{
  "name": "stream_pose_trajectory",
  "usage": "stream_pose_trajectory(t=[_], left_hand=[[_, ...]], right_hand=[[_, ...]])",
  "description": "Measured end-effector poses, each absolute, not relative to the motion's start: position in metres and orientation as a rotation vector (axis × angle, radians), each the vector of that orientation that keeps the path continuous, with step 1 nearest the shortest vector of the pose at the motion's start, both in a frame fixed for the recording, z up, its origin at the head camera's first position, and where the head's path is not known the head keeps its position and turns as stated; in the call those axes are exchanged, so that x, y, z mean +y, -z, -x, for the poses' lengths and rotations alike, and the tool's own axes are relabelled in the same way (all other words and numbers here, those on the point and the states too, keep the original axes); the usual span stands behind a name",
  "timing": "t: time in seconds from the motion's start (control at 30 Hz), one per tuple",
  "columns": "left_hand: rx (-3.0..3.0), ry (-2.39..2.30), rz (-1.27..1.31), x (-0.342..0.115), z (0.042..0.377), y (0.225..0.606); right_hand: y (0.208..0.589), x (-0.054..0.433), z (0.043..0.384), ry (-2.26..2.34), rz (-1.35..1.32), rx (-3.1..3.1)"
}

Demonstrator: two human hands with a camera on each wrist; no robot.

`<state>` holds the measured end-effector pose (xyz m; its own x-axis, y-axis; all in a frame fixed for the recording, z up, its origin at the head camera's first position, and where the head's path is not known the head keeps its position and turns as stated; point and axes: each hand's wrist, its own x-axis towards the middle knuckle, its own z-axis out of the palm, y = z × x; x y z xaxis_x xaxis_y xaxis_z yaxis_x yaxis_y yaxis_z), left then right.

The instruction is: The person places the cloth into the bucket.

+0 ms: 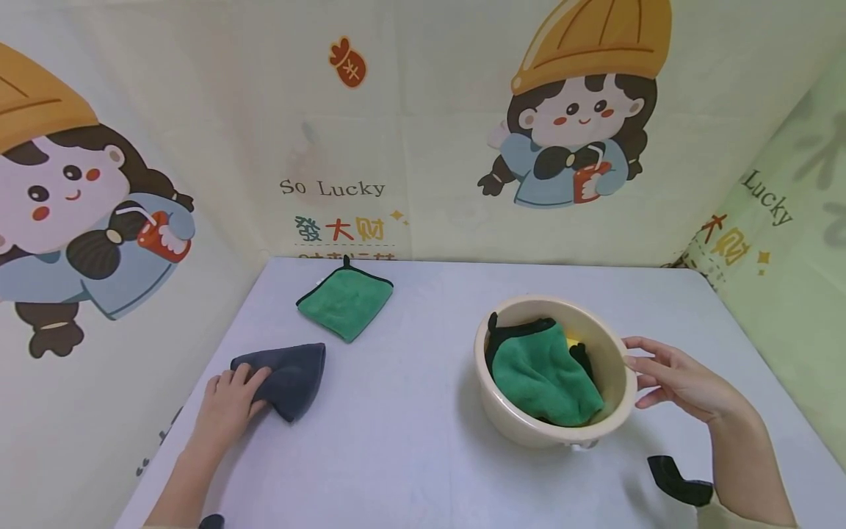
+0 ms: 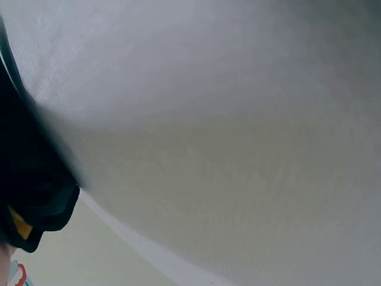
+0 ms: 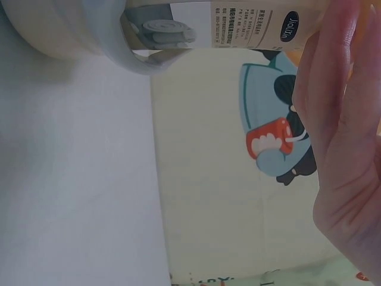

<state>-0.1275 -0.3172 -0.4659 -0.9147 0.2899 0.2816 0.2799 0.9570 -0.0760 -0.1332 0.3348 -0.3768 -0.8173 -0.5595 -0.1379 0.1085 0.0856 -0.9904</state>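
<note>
My left hand (image 1: 228, 408) grips the near-left edge of a dark grey-blue cloth (image 1: 291, 375) between fingers and thumb, at the left of the table. A dark shape fills the left edge of the left wrist view, most of it blurred. On the right stands a cream bucket (image 1: 529, 433) holding a crumpled green cloth (image 1: 545, 371) with black trim; a bit of yellow shows behind it. My right hand (image 1: 687, 382) touches the bucket's right side with loosely extended fingers. In the right wrist view, a printed label (image 3: 250, 25) shows on the bucket beside the hand.
A green cloth (image 1: 346, 300) with black trim and a loop lies flat near the back left of the white table (image 1: 396, 441). Printed fabric walls (image 1: 436, 147) with cartoon figures close in the back and sides.
</note>
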Motion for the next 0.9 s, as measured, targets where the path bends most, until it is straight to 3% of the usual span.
stream_pose_trajectory(t=[0.4,0.9], left_hand=[[-2.565,-0.089,0.453,-0.292,0.139,0.441],[-2.424,-0.055,0.589,-0.202,0.161,0.388]], right_hand=[[0.377,0.336,0.132,1.779,0.439,1.879],[0.376,0.334,0.134,1.761,0.434,1.905]])
